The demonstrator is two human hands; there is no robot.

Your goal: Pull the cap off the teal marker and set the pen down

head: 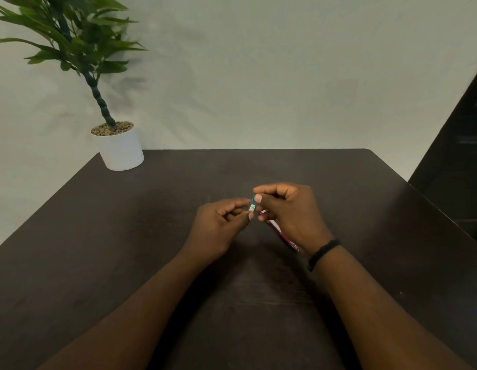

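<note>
**Teal piece pinched between both your hands**

Teal piece (252, 202), small and bearing a white label, sits above the middle of the dark table (125, 236), caught between your fingertips. Your right hand (288, 209) pinches its upper end with thumb and forefinger, the other fingers curled. Your left hand (218, 222) pinches its lower end from the other side. What the piece is cannot be made out; it is too small and mostly covered. A pink, see-through thing (278, 231) runs under your right palm, largely hidden by it. A black band (323, 253) circles your right wrist. A potted plant (120, 148) stands at the table's far left corner, its leaves cut off by the frame.
</note>
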